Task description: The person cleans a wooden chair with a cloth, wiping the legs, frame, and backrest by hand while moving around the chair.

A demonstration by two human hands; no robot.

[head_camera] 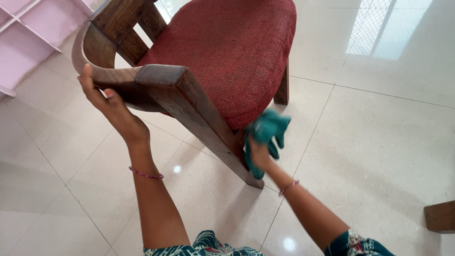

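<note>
A dark wooden chair (185, 102) with a red woven seat cushion (227, 52) stands on the tiled floor, seen from behind and above. My left hand (111, 106) grips the curved wooden backrest (95, 52) from below, fingers wrapped around its edge. My right hand (258, 154) holds a teal cloth (268, 130) against the chair's rear leg, just under the seat edge. The cloth is blurred. Both wrists carry thin bangles.
Glossy pale floor tiles (374, 142) surround the chair. A pink shelf unit (28, 28) lies at the top left. A brown wooden piece (441, 217) juts in at the right edge. Window light reflects on the floor at top right.
</note>
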